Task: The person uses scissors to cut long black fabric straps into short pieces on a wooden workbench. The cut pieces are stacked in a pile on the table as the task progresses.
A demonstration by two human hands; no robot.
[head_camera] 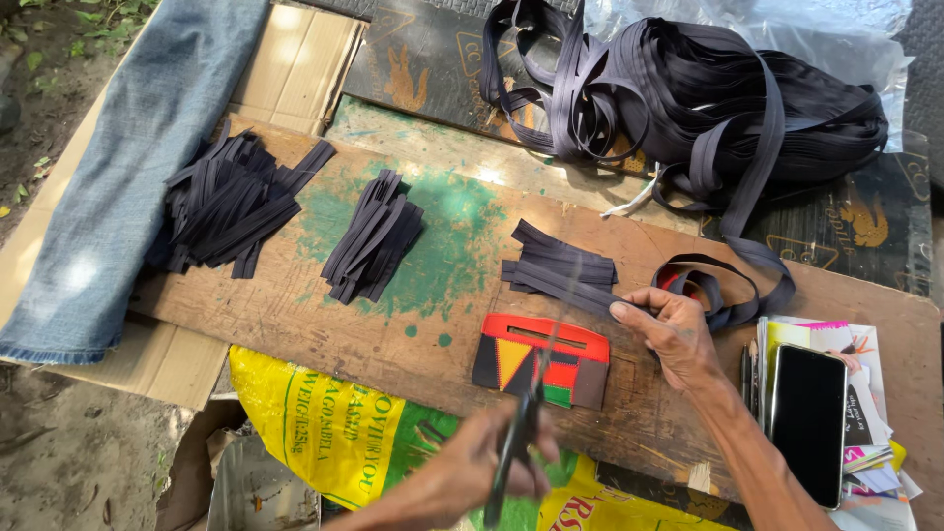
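Observation:
My right hand (pixel 674 334) presses down on a black strap (pixel 723 295) that runs from a big tangled heap of strap (pixel 688 88) onto the wooden board (pixel 295 315). Its fingertips rest beside a small stack of cut strap pieces (pixel 556 270). My left hand (pixel 472 472) is low in the view, closed around a pair of scissors (pixel 521 433). The scissors are motion-blurred, and their blades point up toward the strap. Between my hands lies a red, yellow and brown patchwork pouch (pixel 541 359).
Two more piles of cut black pieces (pixel 231 202) (pixel 374 236) lie on the board's left half. Folded jeans (pixel 128 167) rest on cardboard at the left. A black phone (pixel 808 418) sits on papers at the right. A yellow sack (pixel 324 423) lies below the board.

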